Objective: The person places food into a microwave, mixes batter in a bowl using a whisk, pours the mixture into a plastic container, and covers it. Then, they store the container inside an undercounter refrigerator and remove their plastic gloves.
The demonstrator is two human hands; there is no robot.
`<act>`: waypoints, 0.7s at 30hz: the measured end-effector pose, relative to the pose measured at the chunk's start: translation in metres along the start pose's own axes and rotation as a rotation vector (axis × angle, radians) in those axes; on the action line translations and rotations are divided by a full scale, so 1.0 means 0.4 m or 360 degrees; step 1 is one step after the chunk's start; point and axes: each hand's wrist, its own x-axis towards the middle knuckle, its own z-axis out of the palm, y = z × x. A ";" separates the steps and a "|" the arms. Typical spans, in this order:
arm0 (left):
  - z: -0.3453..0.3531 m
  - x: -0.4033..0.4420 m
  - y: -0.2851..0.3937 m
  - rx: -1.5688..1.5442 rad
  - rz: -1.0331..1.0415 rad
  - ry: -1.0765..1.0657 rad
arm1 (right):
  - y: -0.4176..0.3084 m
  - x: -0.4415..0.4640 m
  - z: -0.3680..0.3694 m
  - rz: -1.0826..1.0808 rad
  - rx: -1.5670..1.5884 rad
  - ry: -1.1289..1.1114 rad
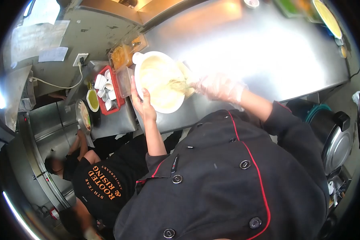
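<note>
A large white bowl (142,68) with a pale yellow mixture (156,82) in it is on the steel counter. My left hand (143,105) is bare and rests against the bowl's near left side, its fingers reaching around the wall and the thumb up at the rim. Over the bowl's right side, my right hand (220,87), in a clear plastic glove, is closed around the handle of a whisk (180,85). The whisk's wires are in the mixture. Part of a yellowish item shows behind the bowl on its right.
A red tray (117,105) of small white cups, a green-filled container (93,100) and clear tubs (124,82) stand at the left. Two co-workers in black are at the lower left. A large pot (338,144) stands at the right.
</note>
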 end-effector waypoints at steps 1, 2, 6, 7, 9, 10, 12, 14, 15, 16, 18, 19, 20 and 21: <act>-0.005 -0.005 0.000 0.0033 0.0018 0.0004 | -0.032 0.011 -0.018 -0.0038 0.0060 -0.0077; -0.007 -0.009 0.004 -0.0006 -0.0008 -0.0003 | -0.069 0.021 -0.038 -0.0074 0.0112 -0.0153; -0.001 -0.010 0.017 -0.0100 -0.0038 -0.0010 | -0.040 -0.014 0.031 -0.0405 -0.1363 0.0181; -0.004 -0.009 0.017 -0.0097 -0.0035 -0.0006 | -0.010 0.004 0.059 0.0008 -0.0235 -0.0181; -0.006 -0.007 -0.002 -0.0176 -0.0037 0.0029 | -0.019 0.016 0.047 0.0058 0.0092 0.0016; -0.012 -0.012 -0.008 -0.0206 -0.0049 0.0041 | -0.046 0.030 0.024 0.0093 0.0268 0.0110; -0.015 -0.013 -0.014 -0.0193 -0.0056 0.0057 | -0.126 0.042 -0.028 0.0123 0.0452 -0.0022; -0.012 -0.009 -0.016 -0.0228 -0.0070 0.0070 | -0.139 0.033 -0.030 0.0217 0.0418 -0.0157; -0.016 -0.008 -0.016 -0.0259 -0.0086 0.0074 | -0.129 0.009 -0.001 0.0299 0.0303 -0.0224; -0.018 -0.009 -0.015 -0.0290 -0.0105 0.0079 | -0.116 -0.017 0.030 0.0381 0.0189 -0.0294; -0.024 -0.012 -0.011 -0.0288 -0.0113 0.0075 | -0.099 -0.031 0.044 0.0425 0.0150 -0.0129; -0.025 -0.013 -0.010 -0.0288 -0.0116 0.0080 | -0.111 -0.017 0.009 0.0368 0.0248 -0.0068; -0.029 -0.018 -0.010 -0.0274 -0.0116 0.0093 | -0.126 -0.008 -0.006 0.0315 0.0359 -0.0011; -0.033 -0.017 -0.010 -0.0257 -0.0119 0.0093 | -0.133 -0.002 0.023 0.0098 0.0569 0.0182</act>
